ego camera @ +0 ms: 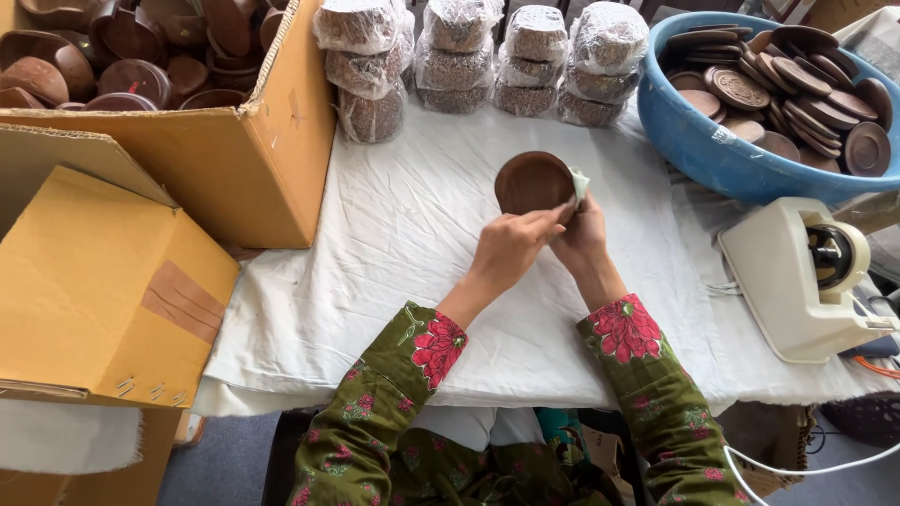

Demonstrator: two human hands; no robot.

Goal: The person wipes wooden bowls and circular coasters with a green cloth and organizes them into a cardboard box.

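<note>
Looked like a small craft packing workshop: cardboard box point(246, 159) of wooden bowls, blue tub point(712, 150) of lids, tape dispenser point(804, 276) at the table's right edge.

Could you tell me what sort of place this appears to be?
Probably a small craft packing workshop. A cardboard box and a blue tub hold many brown wooden pieces, wrapped stacks line the cloth-covered table, and a tape dispenser stands ready.

both arms wear long olive-green sleeves point(375, 403) printed with large red-pink flowers and small leaves; the left hand point(511, 248) and right hand point(581, 242) are bare.
</note>
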